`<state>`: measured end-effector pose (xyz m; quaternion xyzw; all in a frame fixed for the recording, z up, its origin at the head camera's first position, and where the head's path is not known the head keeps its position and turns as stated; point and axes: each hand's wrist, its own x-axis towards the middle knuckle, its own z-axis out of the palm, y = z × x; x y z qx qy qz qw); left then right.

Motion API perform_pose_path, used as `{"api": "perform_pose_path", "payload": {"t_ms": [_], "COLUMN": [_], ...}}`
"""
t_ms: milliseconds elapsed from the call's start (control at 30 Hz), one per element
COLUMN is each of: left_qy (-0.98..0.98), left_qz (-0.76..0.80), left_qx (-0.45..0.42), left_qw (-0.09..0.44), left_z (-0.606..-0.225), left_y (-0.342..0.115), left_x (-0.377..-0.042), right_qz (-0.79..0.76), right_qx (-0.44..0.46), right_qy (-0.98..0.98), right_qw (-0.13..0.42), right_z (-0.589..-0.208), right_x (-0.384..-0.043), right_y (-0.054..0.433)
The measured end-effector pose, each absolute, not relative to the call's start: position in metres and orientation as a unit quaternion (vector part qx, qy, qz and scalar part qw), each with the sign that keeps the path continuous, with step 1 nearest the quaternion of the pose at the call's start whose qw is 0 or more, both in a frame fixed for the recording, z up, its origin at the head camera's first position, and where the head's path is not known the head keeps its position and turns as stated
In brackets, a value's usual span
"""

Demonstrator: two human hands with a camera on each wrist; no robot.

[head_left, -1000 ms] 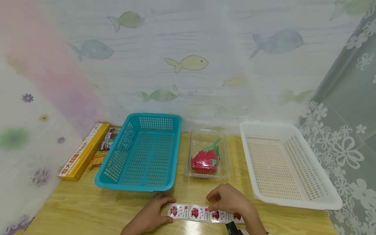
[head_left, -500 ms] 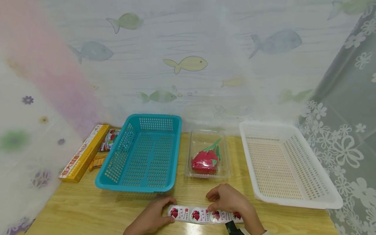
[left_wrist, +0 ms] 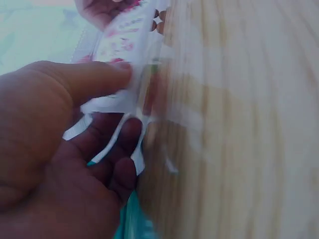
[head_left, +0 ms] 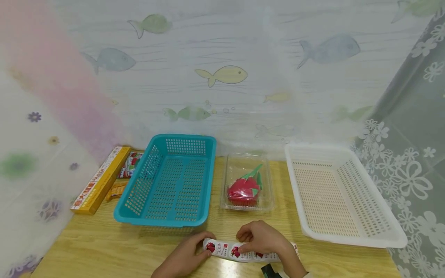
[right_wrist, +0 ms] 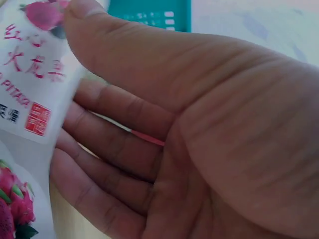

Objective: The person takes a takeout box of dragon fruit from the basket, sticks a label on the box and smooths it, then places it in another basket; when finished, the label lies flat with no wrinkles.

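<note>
A strip of round dragon fruit stickers [head_left: 222, 249] runs between the two hands near the table's front. At its left end, my left hand [head_left: 187, 251] pinches the strip, thumb on the printed face and fingers underneath; the left wrist view shows this strip end [left_wrist: 117, 50] close over the wood. Further along, my right hand [head_left: 265, 241] pinches it by the far edge. The right wrist view has the right thumb [right_wrist: 129, 55] on the printed side [right_wrist: 25, 132], with the fingers behind. Part of the strip is hidden under the right hand.
Behind the hands stands a clear plastic box [head_left: 265, 204] holding a red dragon fruit model [head_left: 243, 191] with green leaves. A teal basket [head_left: 161, 222] is at the left, a white basket [head_left: 354, 241] at the right. A yellow pasta box [head_left: 101, 181] and snack packets [head_left: 130, 164] lie far left.
The left hand has shifted right, its thumb now over the first sticker. My right hand has moved left along the strip, whose right end now shows past the wrist. The strip looks slightly bent.
</note>
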<state>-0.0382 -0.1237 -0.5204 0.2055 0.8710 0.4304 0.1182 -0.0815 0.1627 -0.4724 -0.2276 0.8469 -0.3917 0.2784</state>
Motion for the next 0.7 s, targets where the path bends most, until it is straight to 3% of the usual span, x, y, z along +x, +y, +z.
{"api": "perform_pose_path", "payload": {"t_ms": [167,467,700], "left_qy": [0.844,0.796,0.764], "left_qz": [0.480,0.522,0.584], "left_qx": [0.196,0.268,0.261], "left_qw": [0.141,0.149,0.088], "left_z": [-0.512,-0.464,-0.432], "left_y": [-0.115,-0.091,-0.079], "left_x": [-0.038,-0.050,-0.065], "right_qz": [-0.413,-0.479,-0.512], "right_qx": [-0.248,-0.297,-0.299], "right_qy": [0.830,0.778,0.766], "right_qw": [0.281,0.279,0.248], "right_z": [-0.474,-0.453,-0.447], "right_x": [-0.082,-0.082,-0.084], "right_y": [0.158,0.183,0.185]}}
